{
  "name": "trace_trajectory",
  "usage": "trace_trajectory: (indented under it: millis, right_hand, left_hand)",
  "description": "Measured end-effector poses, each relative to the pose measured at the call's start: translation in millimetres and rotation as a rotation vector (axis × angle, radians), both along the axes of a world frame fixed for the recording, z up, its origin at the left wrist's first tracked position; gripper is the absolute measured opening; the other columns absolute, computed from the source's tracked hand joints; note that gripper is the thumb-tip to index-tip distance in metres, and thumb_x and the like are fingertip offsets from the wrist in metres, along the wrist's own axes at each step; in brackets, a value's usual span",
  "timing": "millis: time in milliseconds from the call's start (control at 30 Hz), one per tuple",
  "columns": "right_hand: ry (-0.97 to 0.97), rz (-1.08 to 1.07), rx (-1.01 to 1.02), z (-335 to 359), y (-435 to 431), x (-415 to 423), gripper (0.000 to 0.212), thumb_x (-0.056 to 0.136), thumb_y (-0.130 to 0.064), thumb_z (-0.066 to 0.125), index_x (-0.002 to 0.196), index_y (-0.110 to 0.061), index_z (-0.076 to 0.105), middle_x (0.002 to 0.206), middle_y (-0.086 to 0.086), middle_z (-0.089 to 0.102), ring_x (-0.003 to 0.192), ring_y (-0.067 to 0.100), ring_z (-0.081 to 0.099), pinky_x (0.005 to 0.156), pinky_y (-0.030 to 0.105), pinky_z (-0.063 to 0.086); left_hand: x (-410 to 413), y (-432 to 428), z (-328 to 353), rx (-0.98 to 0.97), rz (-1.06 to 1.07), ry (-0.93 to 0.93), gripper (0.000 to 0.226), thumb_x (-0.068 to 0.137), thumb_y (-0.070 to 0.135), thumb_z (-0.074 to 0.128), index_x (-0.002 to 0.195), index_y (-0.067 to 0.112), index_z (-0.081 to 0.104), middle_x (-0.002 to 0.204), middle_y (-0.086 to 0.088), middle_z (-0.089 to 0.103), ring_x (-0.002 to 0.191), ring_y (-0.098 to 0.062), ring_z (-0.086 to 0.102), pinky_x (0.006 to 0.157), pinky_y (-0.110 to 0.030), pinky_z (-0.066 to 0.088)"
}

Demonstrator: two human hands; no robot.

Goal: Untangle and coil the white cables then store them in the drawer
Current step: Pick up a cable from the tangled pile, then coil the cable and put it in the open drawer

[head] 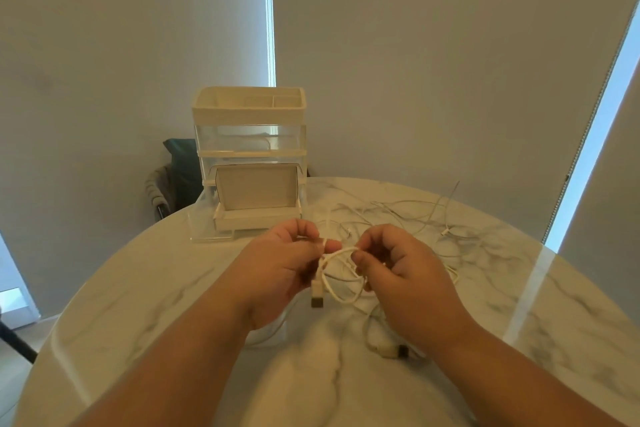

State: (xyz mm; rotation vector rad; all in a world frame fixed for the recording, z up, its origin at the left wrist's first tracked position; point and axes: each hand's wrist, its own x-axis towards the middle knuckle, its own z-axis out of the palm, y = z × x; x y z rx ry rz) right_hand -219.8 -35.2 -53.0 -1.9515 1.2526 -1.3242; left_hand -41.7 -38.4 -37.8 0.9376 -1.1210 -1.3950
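The left hand (287, 267) and right hand (412, 277) each pinch a white cable (341, 251) looped between them, its plug (317, 300) hanging toward 6 o'clock. The drawer (256, 217), apparently open, sits at 11 o'clock, nearer the left hand.

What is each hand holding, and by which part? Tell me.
Both hold one white cable. The left hand pinches it just above its USB plug, which hangs free; the right hand pinches the loop beside it.

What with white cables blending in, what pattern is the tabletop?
Tabletop: white, grey marble veining; head view.
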Motion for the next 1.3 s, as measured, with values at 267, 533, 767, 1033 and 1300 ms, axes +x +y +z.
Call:
trace_trajectory:
  millis: [267,533,767,1033,1300]
  right_hand:
    - [-0.783,0.184,0.322,7,-6,-3,0.015,0.098,0.003,0.052,0.09,-0.01,0.055,0.071,0.011,0.063,0.053,0.017,0.053,0.05,0.028,0.049]
    - [-0.729,0.276,0.346,3,-4,7,0.014,0.097,0.0,0.054,0.09,-0.012,0.057,0.07,0.011,0.06,0.052,0.015,0.047,0.053,0.031,0.038]
    - [-0.578,0.792,0.542,-4,-12,-12,0.051,0.063,-0.008,0.086,0.109,-0.01,0.065,0.07,0.011,0.061,0.056,0.016,0.053,0.054,0.026,0.043]
    - [0.214,0.377,0.227,-9,-12,-4,0.012,0.083,-0.016,0.077,0.084,-0.027,0.072,0.066,-0.015,0.054,0.066,0.004,0.05,0.067,0.025,0.043]
    - [-0.331,-0.022,0.238,-8,-27,-2,0.025,0.103,-0.021,0.05,0.085,-0.016,0.066,0.064,0.002,0.066,0.059,0.026,0.063,0.059,0.04,0.051]
  left_hand:
    - [7,-1,-7,-0.282,0.403,-0.82,0.018,0.09,0.016,0.059,0.094,0.032,0.066,0.086,0.008,0.064,0.067,-0.014,0.059,0.062,-0.026,0.048]
    - [-11,16,2,-0.316,-0.018,-0.605,0.018,0.094,0.011,0.059,0.103,0.024,0.069,0.083,0.001,0.072,0.065,-0.014,0.062,0.06,-0.031,0.054]
    - [2,12,11,-0.147,-0.04,-0.268,0.023,0.085,0.004,0.053,0.069,0.011,0.067,0.055,-0.002,0.036,0.05,-0.013,0.03,0.052,-0.028,0.024]
    - [27,11,18,-0.312,-0.198,0.204,0.027,0.068,0.023,0.069,0.054,0.018,0.047,0.056,0.002,0.028,0.049,-0.013,0.03,0.053,-0.028,0.029]
    - [45,22,31,-0.36,-0.635,0.579,0.03,0.094,0.02,0.049,0.067,0.019,0.037,0.059,0.002,0.027,0.049,-0.015,0.028,0.053,-0.032,0.023]
